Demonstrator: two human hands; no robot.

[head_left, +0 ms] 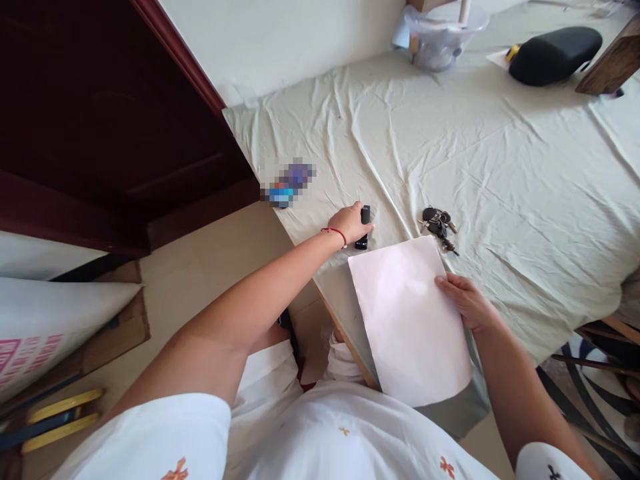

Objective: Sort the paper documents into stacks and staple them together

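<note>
My left hand (354, 223), with a red string bracelet at the wrist, grips a small black oblong object (365, 215) on the cloth-covered table. Its fingers close around the object's sides, and its exact kind is hard to make out. A sheet of white paper (407, 320) is pinched at its right edge by my right hand (466, 300). The sheet lies over the table's front edge, its near end close to my body. Just beyond the paper's far right corner rests a bunch of keys (440, 225), touched by neither hand.
A blurred-out colourful item (290, 183) lies at the table's left edge. Toward the back stand a clear plastic tub (443, 43), a black case (555, 57) and a wooden piece (613, 63). A white sack (55, 333) is on the floor at left, below a dark door (110, 100).
</note>
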